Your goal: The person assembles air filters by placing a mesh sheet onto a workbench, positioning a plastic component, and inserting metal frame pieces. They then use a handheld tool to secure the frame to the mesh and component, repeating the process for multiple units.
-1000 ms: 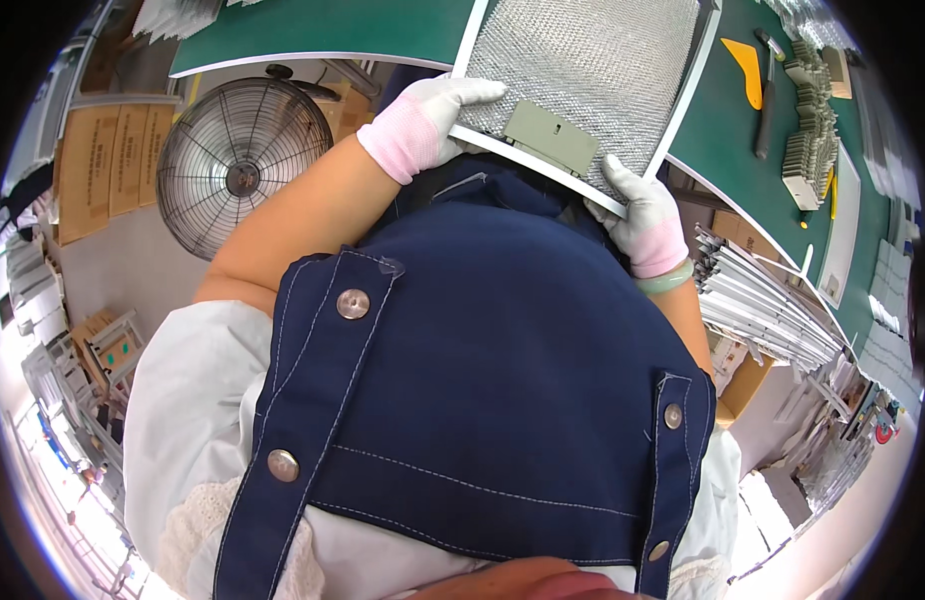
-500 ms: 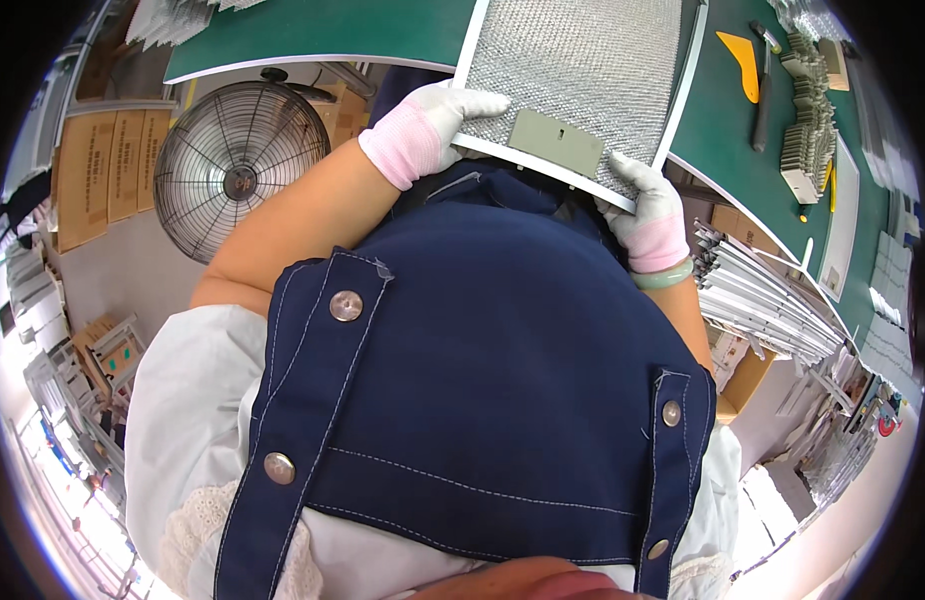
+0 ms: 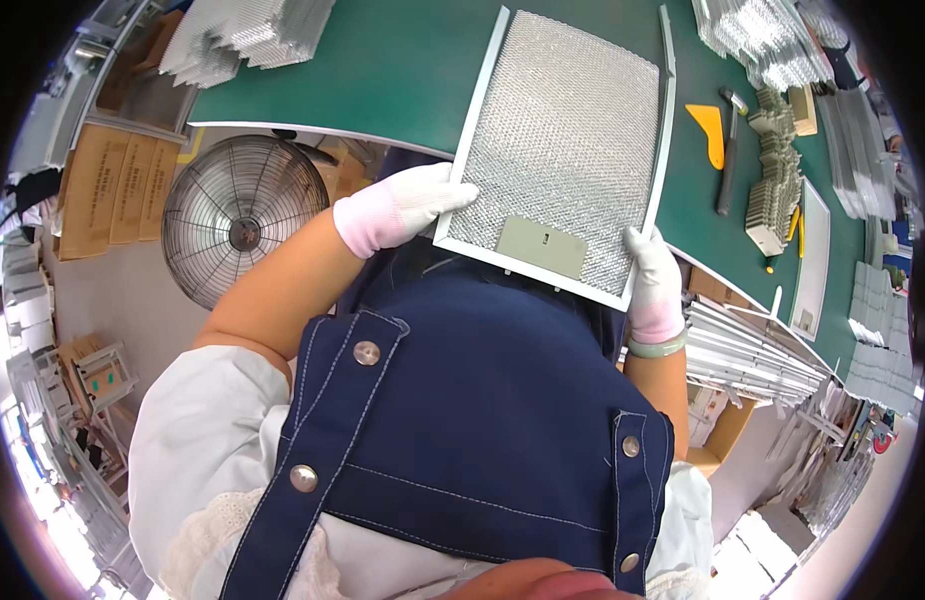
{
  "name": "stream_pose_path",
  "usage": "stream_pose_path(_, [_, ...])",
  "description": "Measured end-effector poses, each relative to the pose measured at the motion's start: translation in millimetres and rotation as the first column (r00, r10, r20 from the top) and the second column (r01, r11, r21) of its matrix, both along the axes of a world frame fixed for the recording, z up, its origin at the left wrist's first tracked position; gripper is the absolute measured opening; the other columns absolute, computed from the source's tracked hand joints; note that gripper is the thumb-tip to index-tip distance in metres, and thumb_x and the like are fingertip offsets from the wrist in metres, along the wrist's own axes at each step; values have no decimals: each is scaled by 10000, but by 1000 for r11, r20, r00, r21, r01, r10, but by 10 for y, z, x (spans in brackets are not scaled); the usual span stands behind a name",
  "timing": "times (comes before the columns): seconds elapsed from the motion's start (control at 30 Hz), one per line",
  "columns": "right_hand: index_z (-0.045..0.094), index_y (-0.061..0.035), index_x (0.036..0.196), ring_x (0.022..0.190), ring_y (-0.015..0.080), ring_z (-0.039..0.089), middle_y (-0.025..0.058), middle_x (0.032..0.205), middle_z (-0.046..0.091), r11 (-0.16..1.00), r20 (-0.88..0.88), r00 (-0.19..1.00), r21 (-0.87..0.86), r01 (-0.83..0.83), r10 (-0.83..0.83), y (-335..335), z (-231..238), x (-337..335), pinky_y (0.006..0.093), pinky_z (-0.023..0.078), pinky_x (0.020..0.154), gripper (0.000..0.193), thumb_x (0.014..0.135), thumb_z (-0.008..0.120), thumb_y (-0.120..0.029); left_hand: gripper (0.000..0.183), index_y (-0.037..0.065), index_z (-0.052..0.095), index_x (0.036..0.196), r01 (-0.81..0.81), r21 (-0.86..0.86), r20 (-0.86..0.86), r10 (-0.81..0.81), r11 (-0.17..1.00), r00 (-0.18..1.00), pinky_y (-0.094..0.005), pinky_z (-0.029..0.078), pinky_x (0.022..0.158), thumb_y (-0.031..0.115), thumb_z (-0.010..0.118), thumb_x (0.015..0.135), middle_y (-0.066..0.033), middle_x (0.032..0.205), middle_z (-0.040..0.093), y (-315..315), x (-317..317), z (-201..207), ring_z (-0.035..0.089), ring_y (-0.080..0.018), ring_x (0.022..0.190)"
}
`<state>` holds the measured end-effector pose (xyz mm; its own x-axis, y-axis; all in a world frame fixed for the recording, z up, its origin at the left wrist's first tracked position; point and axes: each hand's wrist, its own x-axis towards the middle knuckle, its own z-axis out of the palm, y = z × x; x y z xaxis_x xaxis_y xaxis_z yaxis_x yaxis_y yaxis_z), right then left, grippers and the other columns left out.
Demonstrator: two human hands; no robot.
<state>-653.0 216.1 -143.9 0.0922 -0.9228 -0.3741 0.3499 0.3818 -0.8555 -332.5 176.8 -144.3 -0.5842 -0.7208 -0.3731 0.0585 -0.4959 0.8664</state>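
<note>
A metal mesh filter panel (image 3: 573,130) lies tilted before me, silver mesh inside a white frame on its sides and near edge. At its far end the mesh shows no frame bar, and the side strips stick out past it. A grey-green plate (image 3: 542,248) sits near the close edge. My left hand (image 3: 413,205), in a white and pink glove, grips the near left corner with the thumb on top. My right hand (image 3: 655,280), gloved alike, holds the near right corner. Fingers under the frame are hidden.
On the green table (image 3: 403,70) lie a yellow scraper (image 3: 710,133), a hammer (image 3: 728,165) and a row of grey-green plates (image 3: 771,185). Mesh sheets (image 3: 268,30) are stacked at the back left. A floor fan (image 3: 245,225) stands at left; frame strips (image 3: 748,350) sit under the table's right side.
The panel and both hands now appear lower in view, with the panel's far end visible. My view has shifted, showing more of the table. Both hands keep their grip.
</note>
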Motion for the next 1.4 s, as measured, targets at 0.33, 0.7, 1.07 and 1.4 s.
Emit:
stream_pose_path(0.33, [367, 55, 1434, 1239, 211, 523, 125, 1360, 538, 967, 52, 967, -62, -248, 251, 30, 181, -12, 361, 382, 1085, 582, 950, 588, -182, 473, -76, 532, 1248, -65, -370, 328, 195, 927, 924, -300, 448, 967, 339, 493, 1025, -112, 1145, 627, -435, -96, 384, 585, -166, 1055])
stream_pose_path(0.7, [353, 46, 1443, 1188, 192, 541, 109, 1344, 546, 975, -33, 979, -85, -204, 202, 167, 365, 111, 355, 401, 1059, 613, 925, 606, -163, 538, -59, 512, 1313, -223, -420, 101, 290, 879, 952, -290, 431, 987, 391, 521, 1017, -99, 1228, 606, -926, -133, 488, 558, -153, 1110])
stream_pose_path(1.07, [524, 40, 1129, 812, 116, 459, 19, 886, 513, 936, -598, 783, -348, -58, -173, 170, 459, 290, 272, 423, 771, 329, 1069, 391, -256, 496, -65, 431, 1353, -239, -515, 122, 347, 823, 930, -293, 418, 997, 233, 585, 987, -84, 1202, 566, -436, -10, 613, 520, -133, 1085])
stream_pose_path(1.4, [491, 29, 1234, 897, 86, 474, 5, 1010, 541, 942, -541, 841, -266, -206, 31, -67, 683, 94, 265, 418, 842, 326, 1025, 511, -219, 300, -9, 553, 1088, -504, -612, -15, 629, 609, 777, -246, 431, 711, 280, 557, 1010, 5, 859, 522, -304, -114, 723, 459, -72, 782])
